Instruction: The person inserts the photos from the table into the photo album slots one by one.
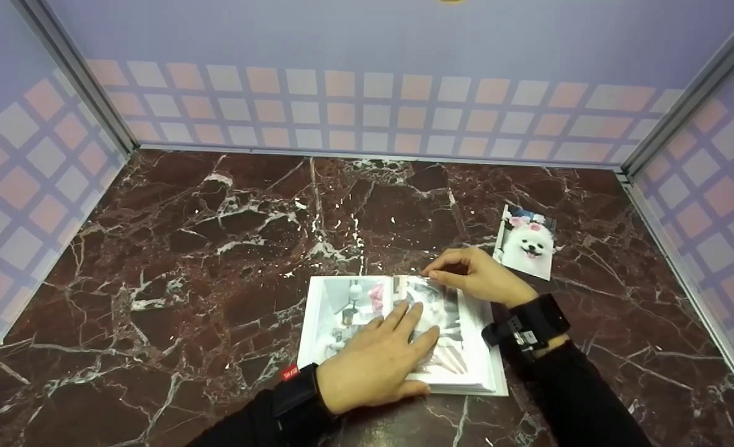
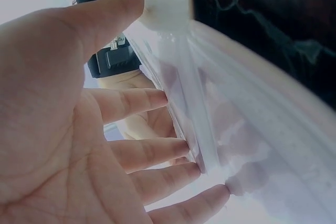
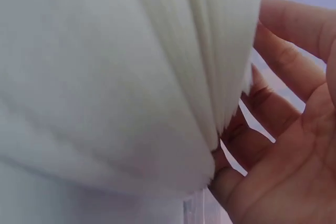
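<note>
An open photo album [image 1: 309, 323] lies on the marble-patterned table, with photos in clear sleeves on both pages. My left hand [image 1: 376, 360] rests across the middle of it, fingers spread and straight over the right page. In the left wrist view, the fingertips of my left hand [image 2: 157, 156] touch the clear sleeve [image 2: 197, 114]. At the top edge of the right page, the thumb and forefinger of my right hand [image 1: 481, 276] come together on the album page [image 1: 447, 357]. Close up in the right wrist view, my right hand [image 3: 283, 103] bends around the fanned page edges [image 3: 210, 61].
A loose photo [image 1: 530, 245] of a white fluffy dog lies beyond my right hand, overlapping a pale-edged item under its left side. Checkered panels [image 1: 379, 115] wall the table in at the back and on both sides.
</note>
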`<state>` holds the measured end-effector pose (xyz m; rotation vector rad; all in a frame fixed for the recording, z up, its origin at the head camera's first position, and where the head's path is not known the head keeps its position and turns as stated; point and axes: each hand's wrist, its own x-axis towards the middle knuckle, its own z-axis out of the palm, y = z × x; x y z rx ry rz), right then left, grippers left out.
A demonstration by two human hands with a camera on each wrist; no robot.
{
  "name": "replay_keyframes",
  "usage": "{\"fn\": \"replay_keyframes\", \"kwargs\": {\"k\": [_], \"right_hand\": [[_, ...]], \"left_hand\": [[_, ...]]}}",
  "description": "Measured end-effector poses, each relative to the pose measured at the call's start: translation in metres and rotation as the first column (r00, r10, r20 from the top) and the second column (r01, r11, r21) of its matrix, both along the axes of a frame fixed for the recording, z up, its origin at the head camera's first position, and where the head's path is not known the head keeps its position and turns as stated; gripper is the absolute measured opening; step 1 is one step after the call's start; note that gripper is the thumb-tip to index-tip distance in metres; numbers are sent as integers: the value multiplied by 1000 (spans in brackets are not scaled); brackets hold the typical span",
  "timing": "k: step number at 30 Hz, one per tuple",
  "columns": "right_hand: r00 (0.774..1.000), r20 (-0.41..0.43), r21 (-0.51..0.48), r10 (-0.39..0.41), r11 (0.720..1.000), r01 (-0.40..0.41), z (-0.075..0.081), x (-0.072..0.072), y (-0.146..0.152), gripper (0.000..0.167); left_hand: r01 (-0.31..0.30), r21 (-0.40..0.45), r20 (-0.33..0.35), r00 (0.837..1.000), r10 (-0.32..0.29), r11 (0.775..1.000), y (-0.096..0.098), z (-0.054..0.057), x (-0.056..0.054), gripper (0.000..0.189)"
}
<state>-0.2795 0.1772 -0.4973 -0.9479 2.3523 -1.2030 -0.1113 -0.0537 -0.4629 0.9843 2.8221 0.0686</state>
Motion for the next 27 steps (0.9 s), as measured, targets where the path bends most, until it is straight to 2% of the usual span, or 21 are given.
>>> {"fn": "replay_keyframes", "kwargs": {"k": [4, 19, 27], "right_hand": [[1000, 23, -12, 12, 1000, -12, 0, 0, -1, 19], [999, -10, -4, 42, 999, -42, 0, 0, 1, 19], [997, 72, 9, 2, 1000, -3, 1, -4, 6, 25]], "left_hand": [[4, -7, -8, 1000, -5, 1000, 0, 1, 0, 85], [18, 9, -26, 1000, -17, 1000, -2, 0, 0, 84], [8, 19, -1, 1000, -8, 1000, -2, 0, 0, 85]]}}
